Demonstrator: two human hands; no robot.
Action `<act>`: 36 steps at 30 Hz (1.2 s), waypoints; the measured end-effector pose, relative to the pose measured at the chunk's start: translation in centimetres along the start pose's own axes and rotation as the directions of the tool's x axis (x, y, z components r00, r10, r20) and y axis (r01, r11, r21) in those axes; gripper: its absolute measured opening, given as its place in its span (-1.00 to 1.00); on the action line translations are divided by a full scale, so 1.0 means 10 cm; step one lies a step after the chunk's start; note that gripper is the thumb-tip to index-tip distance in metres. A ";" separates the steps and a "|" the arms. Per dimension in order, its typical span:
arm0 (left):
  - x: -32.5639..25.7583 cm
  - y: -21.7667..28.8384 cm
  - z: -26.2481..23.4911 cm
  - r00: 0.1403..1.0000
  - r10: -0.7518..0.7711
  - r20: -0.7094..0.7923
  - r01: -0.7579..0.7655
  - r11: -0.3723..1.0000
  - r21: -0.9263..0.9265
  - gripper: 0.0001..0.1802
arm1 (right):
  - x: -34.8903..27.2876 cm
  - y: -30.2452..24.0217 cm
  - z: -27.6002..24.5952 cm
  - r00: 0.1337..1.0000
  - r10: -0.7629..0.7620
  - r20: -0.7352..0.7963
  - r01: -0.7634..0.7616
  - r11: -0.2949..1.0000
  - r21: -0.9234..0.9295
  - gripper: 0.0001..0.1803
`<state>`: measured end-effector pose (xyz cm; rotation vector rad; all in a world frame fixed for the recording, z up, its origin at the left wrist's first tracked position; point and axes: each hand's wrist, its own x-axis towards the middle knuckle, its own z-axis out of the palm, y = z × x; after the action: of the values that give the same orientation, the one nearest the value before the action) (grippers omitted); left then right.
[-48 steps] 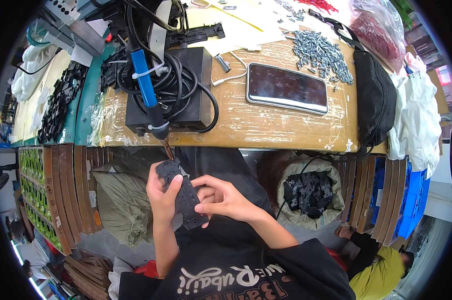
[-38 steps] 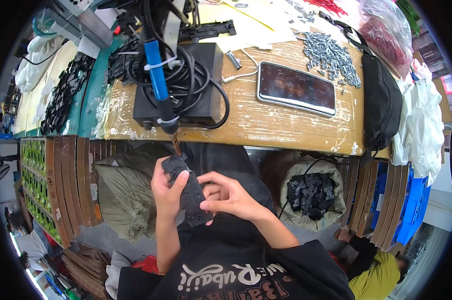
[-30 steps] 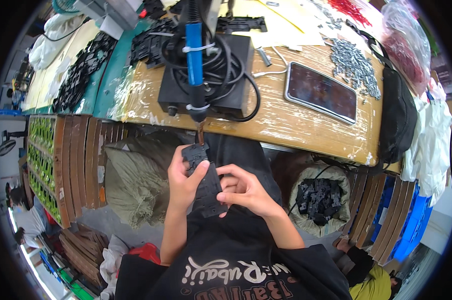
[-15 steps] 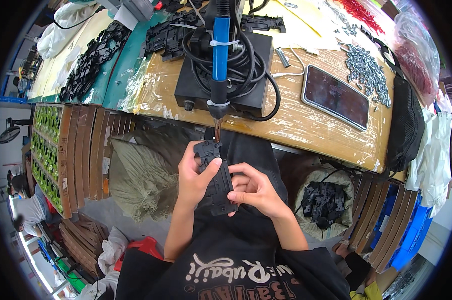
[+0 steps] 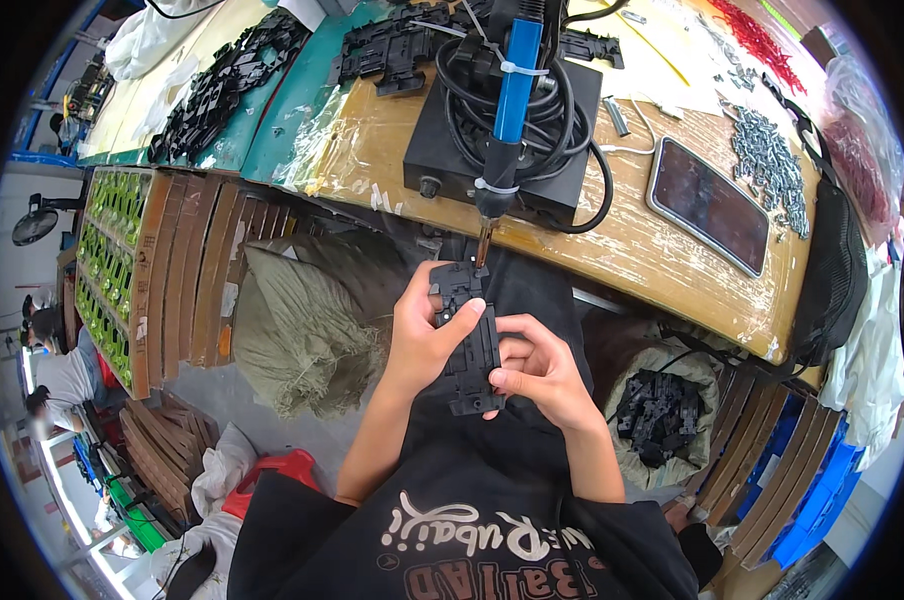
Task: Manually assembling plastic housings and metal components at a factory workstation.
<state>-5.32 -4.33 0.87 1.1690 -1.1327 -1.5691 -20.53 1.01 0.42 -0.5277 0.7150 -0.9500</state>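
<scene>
Between my two hands I hold a long black plastic part (image 5: 469, 362), off the table's front edge and above my lap. My left hand (image 5: 429, 325) is closed on its upper left side, thumb across its face. Lower down on the right side, my right hand (image 5: 542, 372) grips the same part between thumb and fingers. A soldering iron (image 5: 515, 95) with a blue handle stands fixed upright over the table edge, tip down. Its copper-coloured tip meets or nearly meets the part's upper end; I cannot tell whether they touch.
Behind the iron sits a black control box (image 5: 434, 150) with coiled cable. A phone (image 5: 710, 205) and a heap of small metal pieces (image 5: 769, 165) lie to the right on the wooden table (image 5: 362, 190). Below stands a sack of black parts (image 5: 707, 420); stacked trays (image 5: 187, 280) rise at left.
The whole view has shifted, so the table, iron and hands appear further right. My hands keep the same grip on the black part, its upper end still at the iron's tip.
</scene>
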 end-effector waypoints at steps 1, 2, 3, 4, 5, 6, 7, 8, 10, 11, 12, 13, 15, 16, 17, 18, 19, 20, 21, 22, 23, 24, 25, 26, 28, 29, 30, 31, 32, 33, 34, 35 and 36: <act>0.00 0.00 0.00 1.000 -0.001 0.002 0.001 1.000 -0.002 -0.68 | 0.00 -0.01 0.01 1.000 0.000 -0.002 0.000 1.000 -0.001 -0.56; 0.00 0.00 0.00 1.000 0.002 0.002 -0.002 1.000 -0.004 -0.68 | 0.00 -0.01 0.02 1.000 -0.004 0.006 0.004 1.000 0.005 -0.56; -0.01 0.00 0.01 1.000 0.005 0.001 -0.005 1.000 -0.006 -0.67 | -0.01 -0.02 0.02 1.000 -0.009 0.015 0.008 1.000 0.010 -0.56; -0.01 0.00 0.01 1.000 0.004 0.003 -0.004 1.000 -0.007 -0.67 | -0.01 -0.01 0.02 1.000 -0.009 0.013 0.009 1.000 0.010 -0.56; -0.01 0.00 0.01 1.000 0.003 0.006 -0.003 1.000 -0.004 -0.67 | -0.02 -0.01 0.01 1.000 -0.005 0.010 0.005 1.000 0.006 -0.56; -0.01 0.00 0.01 1.000 0.001 0.008 -0.001 1.000 0.000 -0.67 | -0.02 -0.01 0.01 1.000 0.000 0.007 0.000 1.000 0.003 -0.56; -0.01 0.01 0.01 1.000 0.002 0.008 -0.002 1.000 0.000 -0.67 | -0.02 -0.01 0.01 1.000 0.000 0.007 0.000 1.000 0.002 -0.56; -0.01 0.01 0.01 1.000 -0.008 0.013 0.008 1.000 -0.012 -0.67 | -0.03 -0.01 0.01 1.000 -0.001 0.007 0.001 1.000 0.002 -0.57; -0.02 0.01 0.02 1.000 -0.020 0.019 0.020 0.999 -0.025 -0.67 | -0.03 -0.01 0.01 1.000 0.000 0.004 0.000 1.000 0.001 -0.57; -0.01 0.01 0.02 1.000 -0.006 0.016 0.006 1.000 -0.020 -0.67 | -0.03 0.00 0.00 1.000 0.000 -0.002 0.000 1.000 0.000 -0.57; 0.00 0.00 0.02 1.000 0.008 0.014 -0.008 1.000 -0.015 -0.68 | -0.03 0.00 0.00 1.000 0.000 -0.008 0.000 1.000 -0.001 -0.57; 0.00 -0.02 0.03 1.000 0.006 0.013 -0.006 1.000 -0.017 -0.68 | -0.03 -0.01 0.00 1.000 0.002 -0.009 -0.002 1.000 -0.001 -0.57; 0.01 -0.08 0.03 0.998 0.043 0.036 -0.044 0.999 0.030 -0.63 | -0.05 -0.02 -0.01 0.999 0.044 -0.028 -0.043 0.999 0.014 -0.57; -0.02 -0.08 0.02 0.990 -0.082 0.116 0.079 0.996 0.035 -0.60 | -0.09 -0.02 -0.08 0.998 0.051 -0.045 -0.054 0.996 -0.072 -0.57; -0.05 -0.07 -0.03 0.960 -0.204 0.190 0.198 0.979 0.050 -0.57 | -0.16 -0.04 -0.18 0.997 0.059 -0.058 -0.067 0.985 -0.159 -0.57; -0.05 -0.09 -0.08 0.925 -0.238 0.296 0.232 0.971 0.056 -0.54 | -0.26 -0.06 -0.29 0.996 0.049 -0.080 -0.066 0.972 -0.226 -0.57; -0.05 -0.11 -0.16 0.928 -0.235 0.288 0.228 0.972 0.057 -0.54 | -0.39 -0.07 -0.43 0.990 0.086 -0.113 -0.110 0.968 -0.226 -0.57; -0.02 -0.14 -0.23 0.957 -0.179 0.230 0.172 0.984 0.048 -0.54 | -0.58 -0.14 -0.61 0.977 0.144 -0.158 -0.182 0.946 -0.268 -0.56; 0.00 -0.12 -0.32 0.978 -0.121 0.168 0.116 0.993 0.038 -0.55 | -0.82 -0.20 -0.80 0.957 0.179 -0.228 -0.246 0.918 -0.311 -0.55; 0.04 -0.03 -0.41 0.991 -0.082 0.108 0.079 0.996 0.036 -0.59 | -1.08 -0.28 -0.95 0.934 0.201 -0.296 -0.305 0.880 -0.364 -0.56; 0.07 0.08 -0.51 0.999 -0.022 0.043 0.020 0.998 0.057 -0.66 | -1.36 -0.33 -1.08 0.880 0.229 -0.416 -0.392 0.845 -0.364 -0.57; 0.09 0.24 -0.55 0.999 0.021 -0.038 -0.018 0.996 0.082 -0.71 | -1.63 -0.31 -1.25 0.823 0.205 -0.530 -0.424 0.843 -0.332 -0.57; 0.15 0.36 -0.63 0.992 0.105 -0.063 -0.096 0.987 0.132 -0.73 | -1.91 -0.31 -1.42 0.757 0.224 -0.614 -0.496 0.809 -0.316 -0.57; 0.20 0.51 -0.65 0.979 0.172 -0.112 -0.148 0.970 0.192 -0.75 | -2.16 -0.28 -1.58 0.671 0.214 -0.710 -0.575 0.754 -0.316 -0.56; 0.45 0.69 -0.69 0.944 0.254 -0.208 -0.178 0.928 0.328 -0.75 | -2.63 -0.20 -1.81 0.464 0.205 -0.862 -0.679 0.707 -0.198 -0.55; 0.60 0.77 -0.74 0.921 0.327 -0.212 -0.223 0.889 0.400 -0.74 | -2.77 -0.13 -1.91 0.356 0.205 -0.912 -0.713 0.690 -0.123 -0.54; 0.81 0.78 -0.79 0.881 0.438 -0.179 -0.303 0.813 0.497 -0.76 | -2.88 -0.01 -2.04 0.262 0.196 -0.945 -0.735 0.675 -0.063 -0.53; 1.04 0.79 -0.82 0.834 0.521 -0.181 -0.312 0.717 0.624 -0.76 | -2.95 0.12 -2.15 0.159 0.185 -0.970 -0.748 0.663 0.004 -0.52; 1.31 0.78 -0.94 0.732 0.677 -0.082 -0.365 0.490 0.791 -0.75 | -2.96 0.23 -2.28 0.088 0.228 -0.970 -0.780 0.621 0.075 -0.48; 1.53 0.76 -0.94 0.726 0.685 -0.053 -0.331 0.417 0.847 -0.73 | -3.24 0.59 -2.70 0.184 0.123 -0.975 -0.736 0.675 -0.054 -0.47; 1.73 0.78 -1.05 0.706 0.706 0.061 -0.346 0.268 0.899 -0.72 | -3.08 0.67 -2.70 0.180 0.105 -0.978 -0.718 0.694 -0.057 -0.46; 1.91 0.80 -1.13 0.688 0.700 0.190 -0.342 0.081 0.936 -0.67 | -3.08 0.78 -2.81 0.231 0.113 -0.966 -0.709 0.700 -0.087 -0.43; 2.03 0.82 -1.14 0.610 0.707 0.357 -0.433 -0.080 0.898 -0.65 | -3.08 0.90 -2.90 0.202 0.067 -0.977 -0.780 0.614 -0.120 -0.42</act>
<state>2.60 -27.59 2.97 1.1714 -2.1744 0.2279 -49.21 29.32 -15.22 -0.2076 2.2271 -0.2572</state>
